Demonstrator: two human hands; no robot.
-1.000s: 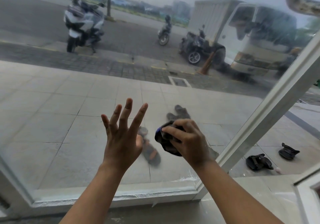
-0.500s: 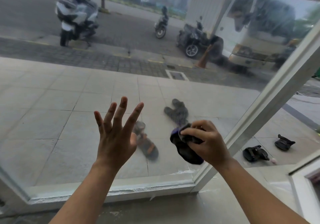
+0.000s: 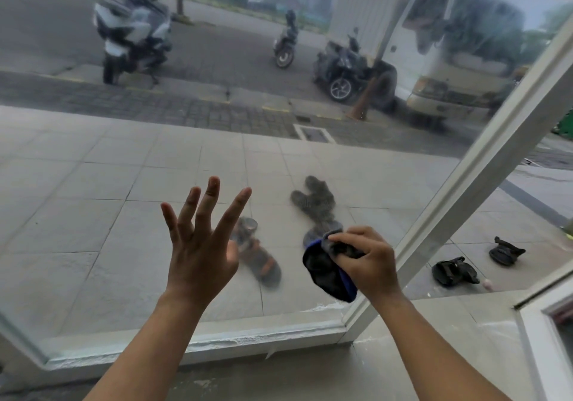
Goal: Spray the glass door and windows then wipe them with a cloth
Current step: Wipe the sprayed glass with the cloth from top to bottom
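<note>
A large hazy glass pane [image 3: 93, 183] in a white frame [image 3: 483, 168] fills the view. My right hand [image 3: 369, 264] grips a bunched dark grey and blue cloth [image 3: 325, 268] against the glass near the pane's lower right corner. To its left, my left hand [image 3: 201, 245] is raised with fingers spread and straight, fingertips at the glass, holding nothing. No spray bottle is in view.
The white sill [image 3: 217, 341] runs along the bottom of the pane. Outside on the tiles lie a sandal [image 3: 260, 261], a grey rag [image 3: 316, 199] and black sandals [image 3: 452, 272]. Motorbikes [image 3: 133, 28] and a white truck [image 3: 449, 50] stand on the street beyond.
My right hand has carried the cloth to the right and downward across the glass, toward the frame corner. My left hand has stayed spread in about the same place.
</note>
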